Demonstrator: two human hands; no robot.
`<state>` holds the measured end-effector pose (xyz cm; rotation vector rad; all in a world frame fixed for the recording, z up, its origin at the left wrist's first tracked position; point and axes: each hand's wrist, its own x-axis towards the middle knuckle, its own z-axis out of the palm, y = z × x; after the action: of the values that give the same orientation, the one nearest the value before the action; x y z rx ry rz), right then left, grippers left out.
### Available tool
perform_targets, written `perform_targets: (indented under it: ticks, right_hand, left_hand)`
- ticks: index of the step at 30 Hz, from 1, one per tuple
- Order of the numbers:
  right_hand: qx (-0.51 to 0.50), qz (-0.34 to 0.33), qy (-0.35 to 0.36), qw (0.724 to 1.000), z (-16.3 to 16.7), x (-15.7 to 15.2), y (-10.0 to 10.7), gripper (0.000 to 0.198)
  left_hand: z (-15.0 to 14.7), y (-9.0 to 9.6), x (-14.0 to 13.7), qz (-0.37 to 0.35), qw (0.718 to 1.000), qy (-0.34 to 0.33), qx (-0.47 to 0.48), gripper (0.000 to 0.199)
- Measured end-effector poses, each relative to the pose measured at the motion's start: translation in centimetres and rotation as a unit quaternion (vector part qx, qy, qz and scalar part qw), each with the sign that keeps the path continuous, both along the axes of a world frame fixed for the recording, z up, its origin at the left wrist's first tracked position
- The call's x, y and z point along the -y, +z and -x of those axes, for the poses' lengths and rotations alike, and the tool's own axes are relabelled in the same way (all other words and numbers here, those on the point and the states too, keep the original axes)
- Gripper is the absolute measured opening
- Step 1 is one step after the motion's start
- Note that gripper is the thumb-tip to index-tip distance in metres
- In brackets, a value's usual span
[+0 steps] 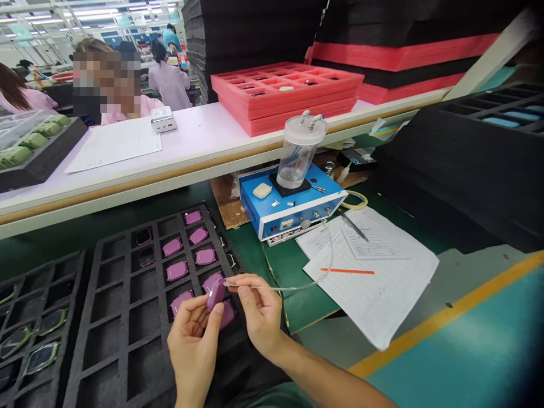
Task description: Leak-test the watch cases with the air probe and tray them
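My left hand point(193, 343) pinches a small purple part point(215, 294) between thumb and fingers, just above a black foam tray point(123, 317). My right hand point(257, 309) holds the tip of a thin clear tube point(297, 286) right against that part. The tube runs back to a blue box machine point(293, 207) with a clear canister point(298, 150) standing on top. Several more purple parts point(177, 270) lie in the tray's cells beside my hands.
A second black tray point(29, 334) with green-rimmed parts lies at the left. Paper sheets point(374, 266) with an orange pen point(348, 271) lie to the right. Pink foam trays point(289, 93) sit on the raised shelf point(191, 153). Black foam stacks point(467, 158) stand at the right. Other people sit beyond the shelf.
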<state>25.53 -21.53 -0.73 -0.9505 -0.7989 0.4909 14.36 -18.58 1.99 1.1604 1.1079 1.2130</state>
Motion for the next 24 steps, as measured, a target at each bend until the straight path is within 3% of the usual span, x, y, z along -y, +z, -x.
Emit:
perform_targets:
  ticks: [24]
  right_hand:
    - [0.006,0.000,-0.013,1.000,-0.05,-0.08,0.41,0.016]
  left_hand:
    - [0.06,-0.18,0.07,0.014,1.000,0.001,-0.006,0.041]
